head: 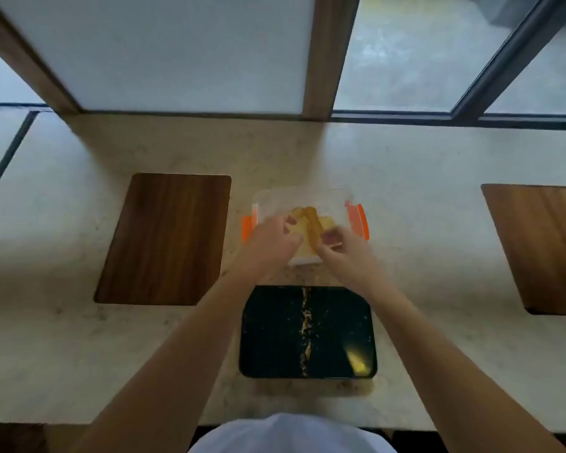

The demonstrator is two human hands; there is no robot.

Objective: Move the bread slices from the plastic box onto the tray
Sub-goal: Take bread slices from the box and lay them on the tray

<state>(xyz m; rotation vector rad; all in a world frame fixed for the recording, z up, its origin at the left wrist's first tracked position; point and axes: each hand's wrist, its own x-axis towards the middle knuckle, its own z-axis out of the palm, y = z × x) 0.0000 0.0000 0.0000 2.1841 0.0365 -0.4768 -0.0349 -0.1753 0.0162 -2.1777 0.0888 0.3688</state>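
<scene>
A clear plastic box [307, 197] with orange side clips stands on the counter just beyond a black tray [275, 331]. Tan bread slices [309, 220] stand on edge inside the box. Both my hands reach into it. My left hand [272, 240] curls its fingers around the left side of the slices. My right hand [339, 245] pinches them from the right. The picture is blurred, so how many slices each hand grips is unclear. The tray holds a line of crumbs down its middle and no slice.
A dark wooden board [167, 240] lies left of the box and another wooden board [539, 246] lies at the far right. Frosted windows with wooden posts rise behind the pale stone counter [422, 178]. The counter's near edge is by my body.
</scene>
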